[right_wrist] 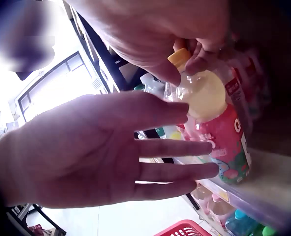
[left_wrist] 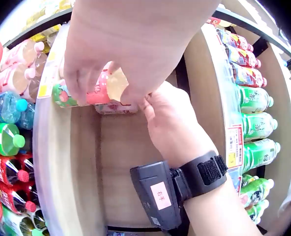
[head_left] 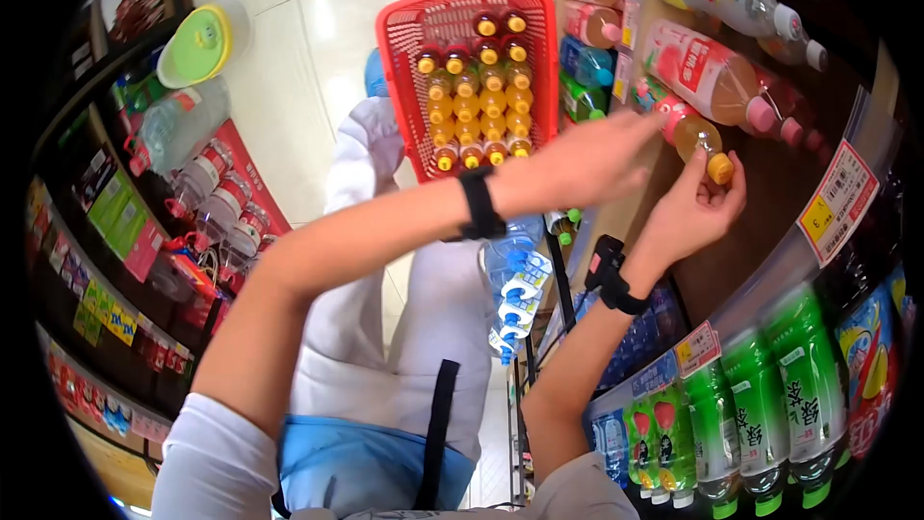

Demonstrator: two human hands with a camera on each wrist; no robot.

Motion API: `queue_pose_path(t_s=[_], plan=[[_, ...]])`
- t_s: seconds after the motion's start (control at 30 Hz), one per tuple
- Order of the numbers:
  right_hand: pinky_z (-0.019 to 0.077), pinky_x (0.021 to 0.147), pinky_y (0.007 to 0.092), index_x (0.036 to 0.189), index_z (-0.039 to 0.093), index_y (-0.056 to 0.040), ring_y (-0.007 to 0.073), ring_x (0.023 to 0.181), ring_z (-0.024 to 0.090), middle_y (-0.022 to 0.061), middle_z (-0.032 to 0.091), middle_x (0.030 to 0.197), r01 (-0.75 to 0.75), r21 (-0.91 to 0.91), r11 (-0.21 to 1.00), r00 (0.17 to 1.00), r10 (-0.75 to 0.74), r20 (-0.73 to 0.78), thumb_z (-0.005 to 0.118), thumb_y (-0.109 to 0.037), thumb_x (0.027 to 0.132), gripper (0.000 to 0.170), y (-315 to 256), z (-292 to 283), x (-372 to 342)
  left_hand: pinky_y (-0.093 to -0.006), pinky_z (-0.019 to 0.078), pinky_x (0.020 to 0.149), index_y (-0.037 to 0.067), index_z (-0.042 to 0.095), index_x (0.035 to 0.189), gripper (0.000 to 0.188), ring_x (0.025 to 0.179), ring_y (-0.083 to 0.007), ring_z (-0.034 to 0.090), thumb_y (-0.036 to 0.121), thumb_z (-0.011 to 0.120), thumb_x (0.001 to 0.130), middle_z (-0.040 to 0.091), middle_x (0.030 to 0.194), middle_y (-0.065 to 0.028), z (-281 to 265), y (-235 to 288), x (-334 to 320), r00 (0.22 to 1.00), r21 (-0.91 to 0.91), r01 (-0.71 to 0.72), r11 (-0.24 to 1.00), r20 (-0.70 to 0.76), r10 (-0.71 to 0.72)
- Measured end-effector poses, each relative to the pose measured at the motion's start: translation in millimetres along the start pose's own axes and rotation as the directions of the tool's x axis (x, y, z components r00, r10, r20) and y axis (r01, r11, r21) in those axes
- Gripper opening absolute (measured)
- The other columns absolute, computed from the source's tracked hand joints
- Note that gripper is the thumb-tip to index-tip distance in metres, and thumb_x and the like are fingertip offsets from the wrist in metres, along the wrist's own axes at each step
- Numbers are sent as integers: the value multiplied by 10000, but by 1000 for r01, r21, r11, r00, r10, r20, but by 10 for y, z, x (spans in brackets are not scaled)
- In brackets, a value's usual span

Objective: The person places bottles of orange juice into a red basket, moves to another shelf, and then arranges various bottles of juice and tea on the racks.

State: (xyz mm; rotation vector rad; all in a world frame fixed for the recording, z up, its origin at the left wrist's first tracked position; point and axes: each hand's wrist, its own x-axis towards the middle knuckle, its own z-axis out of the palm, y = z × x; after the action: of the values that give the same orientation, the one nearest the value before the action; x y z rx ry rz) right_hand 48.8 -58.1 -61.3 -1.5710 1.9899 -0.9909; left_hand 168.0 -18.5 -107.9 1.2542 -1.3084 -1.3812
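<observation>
1. Head: right hand [head_left: 698, 217] is pinching the orange cap [head_left: 720, 169] of a red-labelled drink bottle [head_left: 688, 133], which is tilting at the right-hand shelf. Left hand [head_left: 587, 166] is reaching in just left of it, fingers blurring. Price tag [head_left: 839, 204] at right is showing "3"; green bottles [head_left: 804, 390], near right, are reading 绿茶. Red basket [head_left: 551, 63] is standing far centre, holding yellow-capped bottles [head_left: 479, 108].
2. Left wrist: pink tag [left_wrist: 160, 195] at the right wrist is reading 右手. Left hand is covering part of the bottle.
3. Right wrist: right thumb and fingers are clamping the cap. Left fingers are extending straight, slightly apart, before the bottle; can't tell contact. Label is showing "Q"; smaller print is blurring.
</observation>
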Motion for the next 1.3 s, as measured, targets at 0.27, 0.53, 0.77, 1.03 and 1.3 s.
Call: queue_pose_path(t_s=[0.27, 0.53, 0.77, 1.03, 1.3], plan=[[577, 734, 318, 1032, 658, 43, 216, 883, 636, 105, 558, 994, 235, -126, 964, 955, -205, 214, 765, 44, 769, 283, -633, -129, -567, -462, 493, 834, -39, 225, 1491, 756, 1015, -433, 583, 209, 637, 907, 554, 1114, -286, -347, 524, -589, 963, -118, 237, 964, -102, -249], [516, 653, 354, 992, 619, -3, 253, 779, 602, 123, 544, 945, 230, -59, 971, 746, -137, 652, 729, -11, 757, 259, -783, 1036, -999, -458, 452, 989, -123, 243, 1451, 767, 1210, -448, 518, 193, 634, 872, 496, 1312, -337, -1227, -171, -1167, 835, -12, 497, 867, -266, -482], [484, 794, 462, 1032, 598, 22, 415, 920, 576, 205, 526, 989, 371, -132, 919, 594, -126, 795, 704, -44, 788, 274, -261, 2383, -1270, -503, 500, 876, -132, 381, 1330, 607, 1065, -453, 593, 211, 593, 876, 574, 1200, -306, -1746, -1656, -1018, 770, 15, 614, 789, -231, -595], [493, 816, 456, 1104, 620, -2, 411, 956, 587, 213, 514, 1033, 429, -204, 880, 511, -50, 858, 651, 13, 808, 298, 522, 3212, -1345, -470, 497, 882, -12, 496, 1263, 505, 1077, -423, 610, 178, 636, 817, 640, 1143, -262, -1941, -2592, -681, 730, 72, 682, 728, -5, -684], [452, 785, 481, 964, 594, 3, 360, 915, 535, 228, 520, 924, 343, -176, 922, 512, -27, 858, 482, -114, 915, 169, 1265, 3426, -1581, -441, 471, 979, 57, 474, 1340, 630, 1160, -342, 616, 415, 663, 858, 630, 1259, -219, -1698, -3073, -890, 881, -181, 473, 862, 126, -456]])
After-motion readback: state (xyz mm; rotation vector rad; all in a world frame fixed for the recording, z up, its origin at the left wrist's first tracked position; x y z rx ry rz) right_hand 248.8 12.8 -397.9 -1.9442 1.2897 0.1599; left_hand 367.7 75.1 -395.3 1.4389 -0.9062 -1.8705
